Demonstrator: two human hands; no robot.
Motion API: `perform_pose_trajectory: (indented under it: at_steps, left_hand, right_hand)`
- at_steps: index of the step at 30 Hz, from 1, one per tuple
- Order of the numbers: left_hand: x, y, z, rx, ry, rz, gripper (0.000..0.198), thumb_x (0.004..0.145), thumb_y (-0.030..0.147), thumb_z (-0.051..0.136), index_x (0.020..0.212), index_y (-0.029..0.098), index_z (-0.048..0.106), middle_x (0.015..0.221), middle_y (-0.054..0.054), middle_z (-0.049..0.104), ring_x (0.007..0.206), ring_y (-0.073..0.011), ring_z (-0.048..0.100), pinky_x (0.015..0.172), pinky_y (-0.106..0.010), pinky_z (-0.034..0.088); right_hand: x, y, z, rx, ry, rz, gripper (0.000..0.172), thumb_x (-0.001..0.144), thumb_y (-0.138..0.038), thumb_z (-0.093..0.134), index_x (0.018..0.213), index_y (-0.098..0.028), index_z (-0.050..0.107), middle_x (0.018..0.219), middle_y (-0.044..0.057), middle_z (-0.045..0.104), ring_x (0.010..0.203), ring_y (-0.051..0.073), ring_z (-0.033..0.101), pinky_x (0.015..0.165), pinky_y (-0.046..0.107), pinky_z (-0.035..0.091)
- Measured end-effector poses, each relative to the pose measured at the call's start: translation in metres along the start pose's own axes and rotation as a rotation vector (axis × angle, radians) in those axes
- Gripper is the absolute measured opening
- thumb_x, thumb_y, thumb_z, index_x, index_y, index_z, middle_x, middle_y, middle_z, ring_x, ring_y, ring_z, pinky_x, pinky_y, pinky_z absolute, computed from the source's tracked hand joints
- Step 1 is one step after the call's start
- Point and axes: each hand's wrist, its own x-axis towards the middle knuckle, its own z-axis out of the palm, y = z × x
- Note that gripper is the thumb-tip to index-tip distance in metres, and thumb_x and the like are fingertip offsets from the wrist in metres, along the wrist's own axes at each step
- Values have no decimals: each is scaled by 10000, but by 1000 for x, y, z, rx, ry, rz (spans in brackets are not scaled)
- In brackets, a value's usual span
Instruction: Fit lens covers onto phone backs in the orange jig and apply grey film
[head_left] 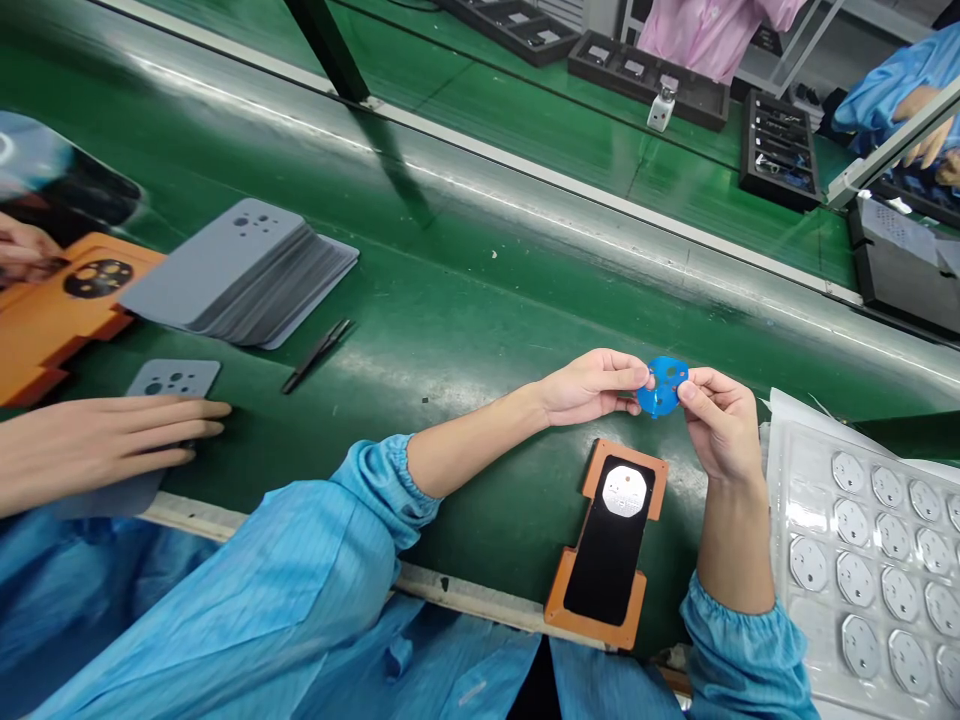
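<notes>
Both my hands pinch a small round blue film piece (663, 386) with several holes, held above the green belt. My left hand (592, 386) grips its left edge with thumb and fingers. My right hand (716, 420) grips its right edge. Just below lies an orange jig (571, 588) holding a black phone back cover (609, 560) with a round white camera piece (624, 490) at its top.
A clear plastic tray (784, 520) of round white pieces sits at the right. At the left, a co-worker's hand (112, 440) rests on a grey sheet (176, 377). Nearby are a stack of grey sheets (247, 270), black tweezers (316, 355) and another orange jig (45, 320).
</notes>
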Motion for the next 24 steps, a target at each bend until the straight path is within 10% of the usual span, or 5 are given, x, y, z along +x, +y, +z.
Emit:
perform_pose_trajectory:
  at_steps: [24]
  left_hand:
    - [0, 0, 4, -20, -8, 2, 401, 668, 419, 935, 765, 95, 720, 751, -42, 677, 691, -104, 609, 659, -247, 488]
  right_hand:
    - [2, 3, -1, -80, 38, -29, 170, 812, -373, 824, 856, -216, 775, 772, 12, 724, 732, 149, 649, 755, 294, 552]
